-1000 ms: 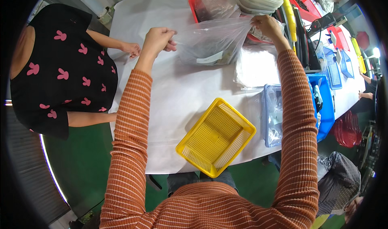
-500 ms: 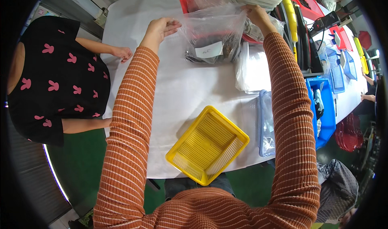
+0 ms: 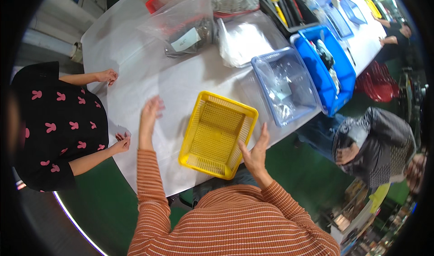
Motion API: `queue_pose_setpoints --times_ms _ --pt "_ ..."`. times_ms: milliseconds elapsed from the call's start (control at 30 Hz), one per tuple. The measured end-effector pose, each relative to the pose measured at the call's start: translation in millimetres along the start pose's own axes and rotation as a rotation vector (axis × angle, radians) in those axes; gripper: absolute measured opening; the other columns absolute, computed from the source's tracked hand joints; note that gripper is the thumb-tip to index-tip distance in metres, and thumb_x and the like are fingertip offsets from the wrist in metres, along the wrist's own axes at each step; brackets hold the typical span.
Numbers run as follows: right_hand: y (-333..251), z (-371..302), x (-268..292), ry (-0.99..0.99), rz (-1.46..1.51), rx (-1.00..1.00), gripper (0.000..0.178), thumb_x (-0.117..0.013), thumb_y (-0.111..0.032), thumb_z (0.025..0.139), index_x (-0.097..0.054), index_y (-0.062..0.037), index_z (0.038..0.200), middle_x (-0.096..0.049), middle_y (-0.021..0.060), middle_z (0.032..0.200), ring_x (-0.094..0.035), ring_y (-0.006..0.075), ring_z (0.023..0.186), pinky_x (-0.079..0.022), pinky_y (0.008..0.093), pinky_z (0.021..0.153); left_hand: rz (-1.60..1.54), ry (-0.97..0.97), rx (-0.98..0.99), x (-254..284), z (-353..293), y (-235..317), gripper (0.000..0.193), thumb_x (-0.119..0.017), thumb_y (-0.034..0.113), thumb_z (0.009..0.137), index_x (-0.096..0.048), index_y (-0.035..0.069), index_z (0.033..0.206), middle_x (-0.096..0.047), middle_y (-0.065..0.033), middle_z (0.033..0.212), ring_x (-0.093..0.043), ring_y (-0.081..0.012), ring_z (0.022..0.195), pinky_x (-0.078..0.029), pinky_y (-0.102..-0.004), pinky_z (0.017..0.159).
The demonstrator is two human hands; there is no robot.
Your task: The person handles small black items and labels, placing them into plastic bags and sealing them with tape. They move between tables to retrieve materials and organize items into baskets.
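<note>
An empty yellow basket (image 3: 218,128) with perforated walls lies on the white-covered table near its front edge. My right hand (image 3: 256,154) is at the basket's right rim, thumb and fingers spread; whether it touches the rim I cannot tell. To the left of the basket, apart from it, my left hand (image 3: 151,113) hovers over the cloth with fingers apart, slightly blurred, holding nothing. Farther off stands a clear plastic bag (image 3: 190,21) with dark contents and a white paper label (image 3: 186,40).
Right of the basket stand a clear blue-tinted basket (image 3: 289,86) and a blue bin (image 3: 327,66) holding bagged things. White plastic bags (image 3: 246,34) lie behind. A co-worker in a black shirt (image 3: 63,125) is at the left edge; another person (image 3: 375,143) is at the right.
Both hands have left the clear bag and come back toward me. My right hand is now at the yellow basket, my left beside it. The view has turned toward the right.
</note>
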State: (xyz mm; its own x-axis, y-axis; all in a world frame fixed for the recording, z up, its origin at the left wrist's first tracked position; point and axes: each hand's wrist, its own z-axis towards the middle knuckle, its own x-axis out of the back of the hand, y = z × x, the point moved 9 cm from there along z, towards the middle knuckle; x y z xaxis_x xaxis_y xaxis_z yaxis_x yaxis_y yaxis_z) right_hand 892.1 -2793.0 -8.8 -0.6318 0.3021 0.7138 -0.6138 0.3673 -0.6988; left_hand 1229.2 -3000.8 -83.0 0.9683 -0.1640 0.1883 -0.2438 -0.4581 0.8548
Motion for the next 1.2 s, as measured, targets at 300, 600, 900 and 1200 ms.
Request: queue_pose_setpoints --times_ms 300,600,900,1200 --pt "35 -94 -62 -0.236 0.301 -0.273 0.069 -0.051 -0.010 0.078 -0.018 -0.0037 0.139 -0.059 0.0316 0.102 -0.058 0.0461 0.095 -0.046 0.0487 0.084 -0.156 -0.222 0.003 -61 -107 -79 0.044 -0.045 0.032 0.097 -0.050 -0.005 0.121 -0.060 -0.0086 0.112 -0.058 -0.0162 0.100 -0.046 -0.0272 0.087" --pt "45 -189 11 -0.219 0.277 -0.181 0.063 -0.049 -0.008 0.079 -0.023 -0.0052 0.137 -0.058 0.0278 0.109 -0.057 0.0437 0.097 -0.046 0.0481 0.084 0.108 -0.451 -0.035 -103 -207 -77 0.040 -0.058 0.010 0.087 -0.049 -0.004 0.123 -0.059 -0.0134 0.116 -0.057 -0.0212 0.103 -0.045 -0.0329 0.089" --pt "91 -183 87 -0.131 0.121 -0.037 0.066 -0.047 -0.005 0.076 -0.026 -0.0071 0.138 -0.056 0.0253 0.114 -0.059 0.0434 0.092 -0.049 0.0480 0.079 0.008 -0.451 -0.010 -179 -253 -77 0.044 -0.056 0.008 0.086 -0.044 -0.005 0.127 -0.055 -0.0128 0.121 -0.054 -0.0212 0.109 -0.042 -0.0333 0.094" --pt "224 -185 189 -0.192 0.046 -0.055 0.062 -0.047 -0.003 0.074 -0.036 -0.0117 0.135 -0.055 0.0206 0.119 -0.060 0.0409 0.093 -0.050 0.0455 0.079 -0.268 -0.230 -0.175 -300 -267 -41 0.060 -0.062 0.029 0.087 -0.038 0.002 0.135 -0.044 -0.0171 0.134 -0.039 -0.0278 0.126 -0.031 -0.0380 0.104"
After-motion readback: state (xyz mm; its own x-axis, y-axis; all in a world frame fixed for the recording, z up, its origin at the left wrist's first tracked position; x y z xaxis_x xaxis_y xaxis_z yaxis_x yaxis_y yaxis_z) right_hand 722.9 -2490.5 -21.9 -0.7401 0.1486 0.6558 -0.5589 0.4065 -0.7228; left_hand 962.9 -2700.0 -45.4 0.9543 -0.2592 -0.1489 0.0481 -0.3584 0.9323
